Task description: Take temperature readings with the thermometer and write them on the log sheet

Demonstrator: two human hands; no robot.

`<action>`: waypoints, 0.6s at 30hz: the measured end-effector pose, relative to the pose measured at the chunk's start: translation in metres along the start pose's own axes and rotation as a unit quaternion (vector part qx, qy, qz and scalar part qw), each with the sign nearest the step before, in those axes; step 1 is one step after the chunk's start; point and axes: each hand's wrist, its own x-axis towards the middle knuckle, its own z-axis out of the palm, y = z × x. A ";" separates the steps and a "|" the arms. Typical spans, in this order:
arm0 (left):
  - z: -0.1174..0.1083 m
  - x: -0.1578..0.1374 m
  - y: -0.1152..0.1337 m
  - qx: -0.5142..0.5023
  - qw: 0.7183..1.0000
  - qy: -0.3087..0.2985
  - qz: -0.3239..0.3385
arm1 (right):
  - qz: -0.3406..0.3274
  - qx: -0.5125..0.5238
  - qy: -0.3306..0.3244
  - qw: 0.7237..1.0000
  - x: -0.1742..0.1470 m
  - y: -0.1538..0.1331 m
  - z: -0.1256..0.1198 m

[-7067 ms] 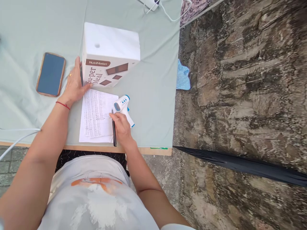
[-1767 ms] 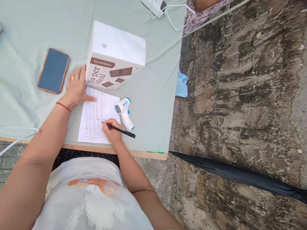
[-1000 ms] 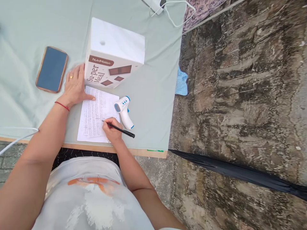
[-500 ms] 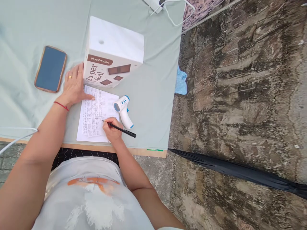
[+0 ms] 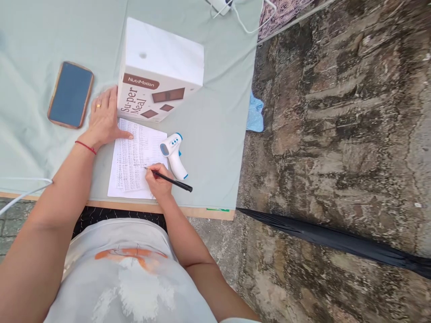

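Sheets of paper [image 5: 129, 157] covered in dense handwriting lie on the table near its front edge. My right hand [image 5: 159, 181] is closed around a black pen [image 5: 175, 182], its tip at the written lines on the right part of the page. Flat on the table, my left hand [image 5: 105, 117] has its fingers stretched out beside the lower left corner of a white box [image 5: 161, 67], and its thumb rests on the paper's upper left. A white and blue infrared thermometer [image 5: 175, 157] lies just right of the sheets, close to my right hand.
A phone in a brown case [image 5: 70, 95] lies left of my left hand. At the top, a white power strip [image 5: 222, 5] has a cable. A blue cloth [image 5: 255, 114] hangs at the table's right edge. Beyond stands a rough stone wall [image 5: 336, 134] with a dark fabric strip [image 5: 330, 237].
My right hand and the pen have shifted very slightly right along the page. My left hand stays in place.
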 end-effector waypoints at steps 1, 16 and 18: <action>0.000 0.000 0.000 -0.004 1.000 0.002 -0.002 | -0.002 0.002 0.002 1.000 0.000 0.000 0.000; -0.001 0.000 0.001 0.025 1.000 -0.014 -0.008 | -0.005 -0.016 0.008 1.000 -0.002 0.003 0.001; -0.002 0.000 0.002 0.026 1.000 -0.016 -0.005 | -0.019 -0.017 0.014 1.000 -0.002 0.004 0.001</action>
